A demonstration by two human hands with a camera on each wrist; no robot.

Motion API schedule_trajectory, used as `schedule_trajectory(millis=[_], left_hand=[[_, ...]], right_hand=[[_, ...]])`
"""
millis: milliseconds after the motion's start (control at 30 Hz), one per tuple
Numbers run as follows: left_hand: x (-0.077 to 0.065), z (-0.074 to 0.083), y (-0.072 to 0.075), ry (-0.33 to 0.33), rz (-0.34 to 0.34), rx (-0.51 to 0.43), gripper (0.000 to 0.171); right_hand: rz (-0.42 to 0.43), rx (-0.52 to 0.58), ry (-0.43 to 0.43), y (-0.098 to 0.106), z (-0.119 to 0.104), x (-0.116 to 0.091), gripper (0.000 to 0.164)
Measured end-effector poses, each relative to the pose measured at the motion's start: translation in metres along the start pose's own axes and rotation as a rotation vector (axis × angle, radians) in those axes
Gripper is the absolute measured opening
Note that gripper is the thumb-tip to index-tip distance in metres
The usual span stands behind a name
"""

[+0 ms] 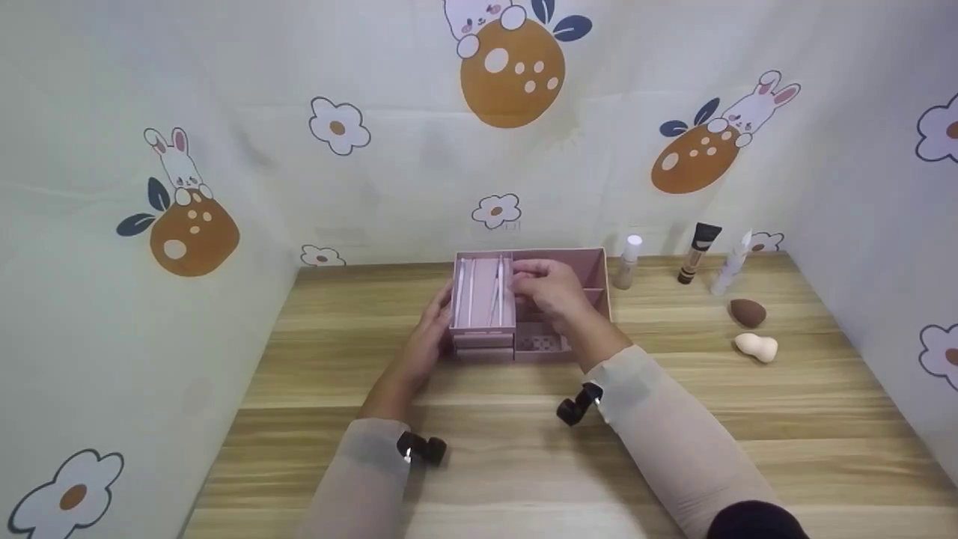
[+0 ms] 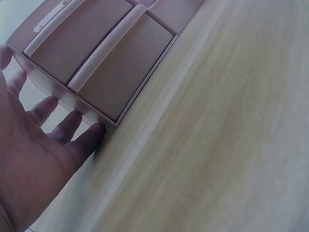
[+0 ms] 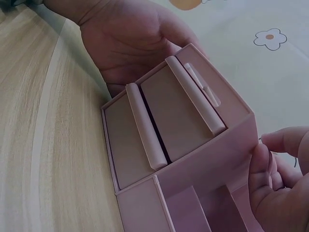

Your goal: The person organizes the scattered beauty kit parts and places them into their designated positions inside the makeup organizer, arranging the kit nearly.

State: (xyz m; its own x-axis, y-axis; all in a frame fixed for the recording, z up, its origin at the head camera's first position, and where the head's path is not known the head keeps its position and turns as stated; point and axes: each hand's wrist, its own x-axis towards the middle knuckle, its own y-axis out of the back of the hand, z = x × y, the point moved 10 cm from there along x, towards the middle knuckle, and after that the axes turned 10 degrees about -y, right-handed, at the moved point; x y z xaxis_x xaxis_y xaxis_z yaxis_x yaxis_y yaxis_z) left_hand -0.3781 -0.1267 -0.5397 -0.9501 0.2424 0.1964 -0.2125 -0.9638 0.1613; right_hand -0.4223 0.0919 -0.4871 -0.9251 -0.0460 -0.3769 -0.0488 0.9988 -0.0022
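A pink desktop organizer point(image 1: 483, 340) has two drawers point(image 3: 135, 135) below an open top tray on its left part, and lower compartments on the right. Several thin slender sticks point(image 1: 470, 292) lie lengthwise in the top tray. My left hand point(image 2: 34, 150) rests its spread fingertips against the organizer's outer left wall, low by the table. At the top rim of the tray's right wall, my right hand point(image 1: 550, 288) pinches with thumb and forefinger, the other fingers curled in, as the right wrist view shows point(image 3: 282, 179).
Right of the organizer stand a white-capped bottle point(image 1: 627, 262), a black-capped tube point(image 1: 697, 254) and a whitish pointed bottle point(image 1: 732, 263). Nearer lie a brown makeup sponge point(image 1: 748, 313) and a cream one point(image 1: 757, 347). A patterned curtain point(image 1: 404, 180) hangs behind the wooden table point(image 1: 322, 374).
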Motion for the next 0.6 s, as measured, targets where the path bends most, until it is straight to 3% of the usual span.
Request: schedule_trajectory(millis=[600], left_hand=[[0.001, -0.002, 0.000, 0.004, 0.001, 0.034, 0.050]], right_hand=[[0.005, -0.028, -0.041, 0.009, 0.000, -0.012, 0.045]])
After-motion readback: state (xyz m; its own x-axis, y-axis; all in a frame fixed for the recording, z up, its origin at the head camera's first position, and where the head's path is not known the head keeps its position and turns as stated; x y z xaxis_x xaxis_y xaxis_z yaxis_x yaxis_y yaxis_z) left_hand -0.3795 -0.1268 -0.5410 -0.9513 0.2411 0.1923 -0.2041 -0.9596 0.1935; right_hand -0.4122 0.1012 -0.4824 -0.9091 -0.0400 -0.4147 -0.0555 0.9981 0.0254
